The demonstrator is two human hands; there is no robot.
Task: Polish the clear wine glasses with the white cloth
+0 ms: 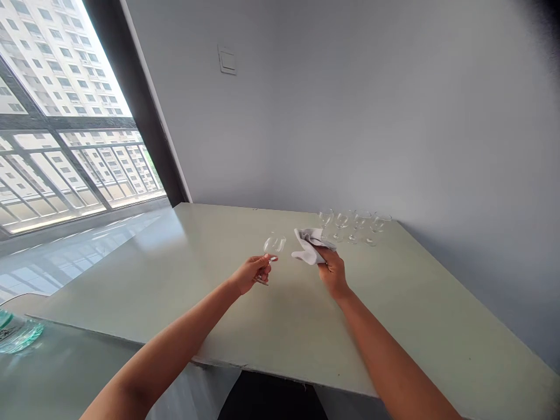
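Note:
A small clear wine glass (275,243) is held above the table by its stem, with the fingers of my left hand (256,271) closed round it. Its bowl points up and leans slightly to the right; part of the foot shows below my fingers. To the right, my right hand (332,267) grips a crumpled white cloth (310,248), which hides some of the fingertips. The cloth and the glass are apart, with a short gap between them.
Several more stemmed glasses (361,221) stand in a row at the back right, just behind my right hand. All this is on a pale green table (175,291) against a grey wall (371,116). A clear greenish plastic bottle (20,334) lies at the lower left.

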